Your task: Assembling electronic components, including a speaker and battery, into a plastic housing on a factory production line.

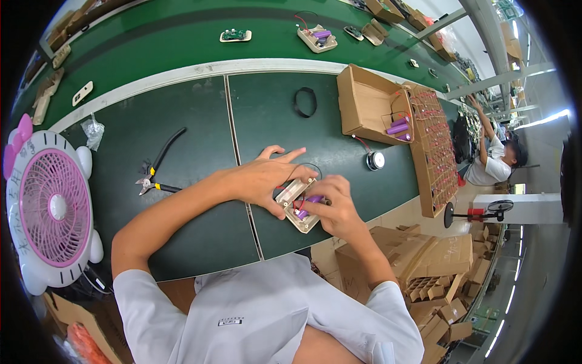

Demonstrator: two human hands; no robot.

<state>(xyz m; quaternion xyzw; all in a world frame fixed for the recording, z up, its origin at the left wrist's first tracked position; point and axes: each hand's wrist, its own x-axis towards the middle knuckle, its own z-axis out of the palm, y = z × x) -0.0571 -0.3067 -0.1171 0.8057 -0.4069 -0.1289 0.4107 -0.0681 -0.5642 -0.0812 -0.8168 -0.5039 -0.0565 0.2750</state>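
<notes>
Near the front of the green table, a beige plastic housing (305,226) lies open between my hands. Inside it are purple battery cells (314,199) with thin red and black wires. My left hand (267,179) grips the housing's left side, thumb low on the near edge and the other fingers spread over the far end. From the right, my right hand (341,209) closes its thumb and fingers over the cells at the housing's right edge. Its fingers partly cover the cells.
Diagonal cutters (159,167) and a pink-white fan (57,206) are at left. A black band (305,102), round speaker (374,160), cardboard box (365,100) of purple cells and divided tray (433,148) lie beyond. Parts sit on the green conveyor (170,36). Another person (491,164) works far right.
</notes>
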